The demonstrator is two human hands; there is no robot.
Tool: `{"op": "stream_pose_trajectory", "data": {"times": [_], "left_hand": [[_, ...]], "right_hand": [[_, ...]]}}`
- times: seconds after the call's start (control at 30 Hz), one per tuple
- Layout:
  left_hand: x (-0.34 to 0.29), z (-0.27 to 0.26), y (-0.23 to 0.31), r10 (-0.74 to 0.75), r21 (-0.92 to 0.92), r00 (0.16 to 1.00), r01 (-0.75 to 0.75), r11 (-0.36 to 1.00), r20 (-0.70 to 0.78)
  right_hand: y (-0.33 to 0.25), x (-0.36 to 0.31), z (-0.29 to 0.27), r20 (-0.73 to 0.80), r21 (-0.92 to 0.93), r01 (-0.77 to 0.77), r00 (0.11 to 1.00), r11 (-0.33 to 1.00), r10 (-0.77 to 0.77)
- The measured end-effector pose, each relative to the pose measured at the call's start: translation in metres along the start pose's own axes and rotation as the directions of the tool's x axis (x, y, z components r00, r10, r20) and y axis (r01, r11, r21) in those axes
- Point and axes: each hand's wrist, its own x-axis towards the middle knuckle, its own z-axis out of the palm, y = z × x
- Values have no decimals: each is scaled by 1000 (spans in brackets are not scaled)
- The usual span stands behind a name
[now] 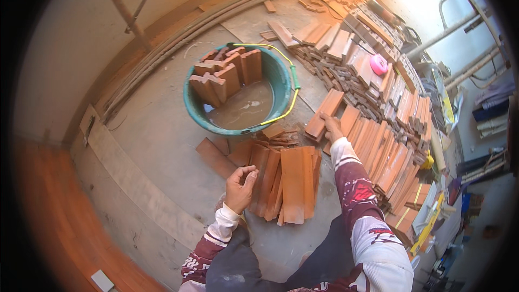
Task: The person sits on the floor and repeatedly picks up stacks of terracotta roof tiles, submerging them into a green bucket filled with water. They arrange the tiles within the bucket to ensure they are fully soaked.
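Observation:
My right hand (333,127) grips the edge of a flat terracotta tile (325,112) at the near end of the large tile pile. Loosely curled, my left hand (240,188) is beside a small stack of terracotta tiles (294,184) in front of me; I see nothing in its fingers. Beyond that stack stands a green bucket (189,107) with a yellow-green handle. Several tiles (231,78) stand on end in the bucket's murky water (248,105). A single tile (215,158) lies flat between my left hand and the bucket.
The long pile of tiles (373,140) runs along the right, with a pink round object (378,64) on top. Metal scaffold poles (440,38) stand at the far right. A long flat board (132,167) lies on the floor at left. A yellow level-like bar (427,224) lies at right.

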Motion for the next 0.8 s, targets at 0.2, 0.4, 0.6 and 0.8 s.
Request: {"op": "stream_pose_trajectory", "data": {"times": [0.2, 0.4, 0.6, 0.8], "left_hand": [[5, -4, -10, 70, -22, 995, -71, 997, -71], [4, 2, 1, 105, 81, 994, -104, 991, -8], [6, 4, -3, 131, 63, 990, -128, 990, -45], [10, 3, -10, 145, 43, 988, -143, 989, -51]], "right_hand": [[-53, -33, -25, 316, 37, 157, 935, 987, -160], [-182, -125, 8, 412, 438, 387, 716, 812, -564], [-222, -204, 93, 608, 82, 697, 531, 712, -590], [-130, -212, 186, 708, 8, 791, 427, 611, -562]]}}
